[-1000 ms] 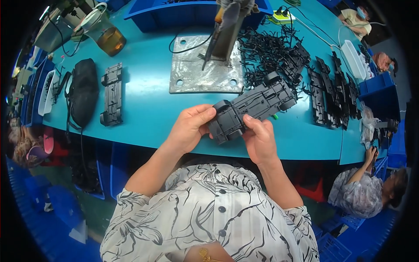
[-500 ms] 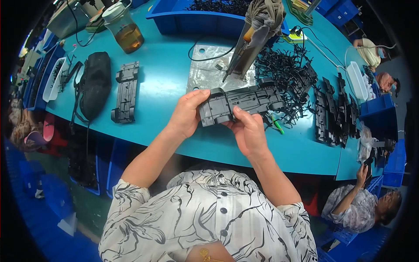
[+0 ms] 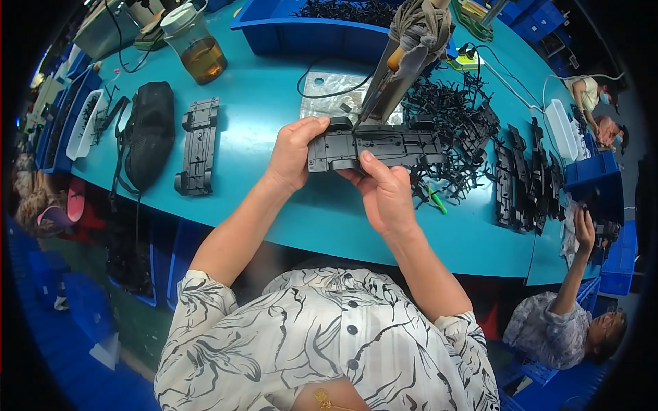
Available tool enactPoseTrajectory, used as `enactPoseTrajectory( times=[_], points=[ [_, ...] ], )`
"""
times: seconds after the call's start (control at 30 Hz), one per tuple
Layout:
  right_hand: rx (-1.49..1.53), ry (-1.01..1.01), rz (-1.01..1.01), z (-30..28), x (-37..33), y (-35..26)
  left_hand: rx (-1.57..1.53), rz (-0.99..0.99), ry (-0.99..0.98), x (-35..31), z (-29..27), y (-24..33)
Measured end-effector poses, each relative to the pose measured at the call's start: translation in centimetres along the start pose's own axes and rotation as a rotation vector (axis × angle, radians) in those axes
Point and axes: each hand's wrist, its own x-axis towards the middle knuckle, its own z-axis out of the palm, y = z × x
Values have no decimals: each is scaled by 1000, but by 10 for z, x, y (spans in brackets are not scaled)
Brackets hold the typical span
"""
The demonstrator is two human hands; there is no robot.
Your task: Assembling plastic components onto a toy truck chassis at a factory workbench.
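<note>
Between my two hands I hold a black plastic toy car chassis (image 3: 385, 146), its length running left to right. My left hand (image 3: 295, 152) grips its left end. My right hand (image 3: 386, 193) holds the near edge, with the thumb on top and the fingers hidden beneath. A soldering iron (image 3: 373, 99), fixed slanting on a metal post with grey cloth wrapped round its top, points down at the chassis. Its tip meets the far left part of the chassis or hangs just over it; I cannot tell which. Below the post lies a silver metal plate (image 3: 329, 96), partly covered by the chassis.
A similar chassis (image 3: 197, 147) and a black pouch (image 3: 149, 135) lie left. Thin black plastic pieces (image 3: 445, 109) are heaped right, near a green stick (image 3: 437, 200) and more chassis (image 3: 524, 175). Behind stand a blue bin (image 3: 312, 38) and a jar (image 3: 195, 51). A co-worker (image 3: 558, 325) sits right.
Both my hands have moved the chassis away from me and levelled it, bringing it under the iron's tip. The co-worker's arm at the right has reached farther forward.
</note>
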Motion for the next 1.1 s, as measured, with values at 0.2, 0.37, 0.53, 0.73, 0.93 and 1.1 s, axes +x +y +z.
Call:
enactPoseTrajectory(
  times=[0.2, 0.37, 0.53, 0.73, 0.93, 1.1],
  points=[
    [7, 4, -20, 0, 1, 6, 4, 36, -4, 2, -6, -1],
    [7, 4, -24, 3, -1, 6, -2, 46, -27, 1, -5, 1],
    [7, 4, -26, 2, -2, 7, 0, 48, -29, 0, -5, 1],
    [5, 4, -49, 6, -2, 7, 28, 67, -49, 3, -10, -1],
    [-17, 7, -58, 12, -1, 10, 37, 61, -67, 2, -14, 1],
    [1, 22, -50, 8, -3, 5, 43, 52, -71, 4, -7, -2]
  ],
)
